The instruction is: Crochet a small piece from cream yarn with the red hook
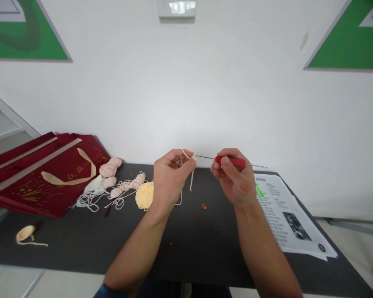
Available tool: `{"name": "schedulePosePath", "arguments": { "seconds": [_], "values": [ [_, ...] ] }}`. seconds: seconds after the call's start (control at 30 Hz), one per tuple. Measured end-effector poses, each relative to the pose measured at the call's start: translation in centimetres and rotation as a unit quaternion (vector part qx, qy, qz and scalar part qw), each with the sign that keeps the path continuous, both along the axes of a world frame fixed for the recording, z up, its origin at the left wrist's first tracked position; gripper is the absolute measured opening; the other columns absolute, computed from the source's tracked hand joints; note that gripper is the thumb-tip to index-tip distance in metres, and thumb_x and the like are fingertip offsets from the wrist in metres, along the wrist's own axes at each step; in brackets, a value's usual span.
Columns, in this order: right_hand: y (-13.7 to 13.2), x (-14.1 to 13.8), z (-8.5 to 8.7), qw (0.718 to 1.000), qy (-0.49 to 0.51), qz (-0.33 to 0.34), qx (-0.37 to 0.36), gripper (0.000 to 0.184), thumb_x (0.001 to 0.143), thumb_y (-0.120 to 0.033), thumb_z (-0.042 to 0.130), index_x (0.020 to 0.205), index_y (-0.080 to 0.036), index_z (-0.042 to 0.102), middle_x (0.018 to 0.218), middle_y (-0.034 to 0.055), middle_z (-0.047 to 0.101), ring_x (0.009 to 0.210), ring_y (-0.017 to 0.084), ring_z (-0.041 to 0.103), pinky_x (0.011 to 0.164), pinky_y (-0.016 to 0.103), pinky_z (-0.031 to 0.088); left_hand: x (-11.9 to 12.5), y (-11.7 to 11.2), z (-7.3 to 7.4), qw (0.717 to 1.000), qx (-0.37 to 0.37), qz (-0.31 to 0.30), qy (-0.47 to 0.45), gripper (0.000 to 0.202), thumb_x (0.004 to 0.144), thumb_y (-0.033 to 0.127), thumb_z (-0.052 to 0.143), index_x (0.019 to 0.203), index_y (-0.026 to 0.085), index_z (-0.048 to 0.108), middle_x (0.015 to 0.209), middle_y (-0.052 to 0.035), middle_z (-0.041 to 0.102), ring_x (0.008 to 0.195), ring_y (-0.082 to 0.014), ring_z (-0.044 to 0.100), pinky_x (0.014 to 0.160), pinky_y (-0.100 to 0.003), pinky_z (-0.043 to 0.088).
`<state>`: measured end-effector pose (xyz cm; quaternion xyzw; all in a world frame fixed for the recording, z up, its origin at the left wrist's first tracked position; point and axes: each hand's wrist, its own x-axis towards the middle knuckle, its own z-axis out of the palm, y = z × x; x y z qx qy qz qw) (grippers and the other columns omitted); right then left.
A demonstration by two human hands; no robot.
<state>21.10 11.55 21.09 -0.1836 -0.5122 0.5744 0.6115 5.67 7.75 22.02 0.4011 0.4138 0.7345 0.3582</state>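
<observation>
My left hand (175, 174) pinches a small bit of cream yarn (192, 174), whose loose end hangs below the fingertips. One strand loops over my left index finger, and another runs down behind the hand. My right hand (233, 178) is closed around the red handle of a crochet hook (238, 162). Its thin metal shaft points left, with the tip at the yarn by my left fingertips. A second thin metal end sticks out to the right of the handle. Left of my left wrist lies a yellow ball of yarn (144, 195).
An orange stitch marker (204, 206) lies on the dark table (205, 248). Printed sheets (286, 223) with a green clip-like item (260, 190) are at right. Pink yarn (110, 167), white yarn (95, 188), red bags (49, 178) and a small crocheted cup-shaped piece (25, 234) are at left.
</observation>
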Motion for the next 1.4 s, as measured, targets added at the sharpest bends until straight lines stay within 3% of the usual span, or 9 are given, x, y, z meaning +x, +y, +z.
{"name": "schedulePosePath", "arguments": {
  "seconds": [0.93, 1.17, 1.4],
  "values": [
    [0.1, 0.0, -0.3, 0.999, -0.026, -0.028, 0.023, 0.020, 0.087, -0.038, 0.081, 0.097, -0.024, 0.070, 0.070, -0.0032, 0.067, 0.058, 0.011, 0.058, 0.054, 0.027, 0.044, 0.2, -0.1, 0.2, 1.000, 0.013, 0.027, -0.004, 0.013, 0.071, 0.014, 0.081, 0.083, 0.020, 0.078, 0.069, 0.0017, 0.066, 0.063, -0.0090, 0.055, 0.060, -0.023, 0.042],
    [0.3, -0.2, -1.0, 0.997, -0.034, -0.037, 0.052, 0.015, 0.090, -0.032, 0.079, 0.101, -0.026, 0.071, 0.075, -0.0027, 0.070, 0.064, 0.011, 0.062, 0.059, 0.027, 0.045, 0.4, 0.0, 0.3, 0.999, 0.028, -0.010, -0.023, 0.022, 0.072, 0.010, 0.079, 0.092, 0.019, 0.076, 0.071, 0.0026, 0.067, 0.063, -0.0075, 0.055, 0.062, -0.022, 0.042],
    [-0.1, -1.8, -1.7, 0.999, -0.009, 0.003, 0.049, 0.018, 0.089, -0.040, 0.080, 0.100, -0.029, 0.072, 0.078, -0.0022, 0.071, 0.068, 0.013, 0.063, 0.062, 0.029, 0.050, 0.4, -0.1, 0.5, 0.997, 0.015, -0.065, -0.038, 0.035, 0.071, 0.010, 0.078, 0.105, 0.018, 0.074, 0.071, 0.0031, 0.067, 0.062, -0.0075, 0.057, 0.063, -0.022, 0.046]
  ]
}}
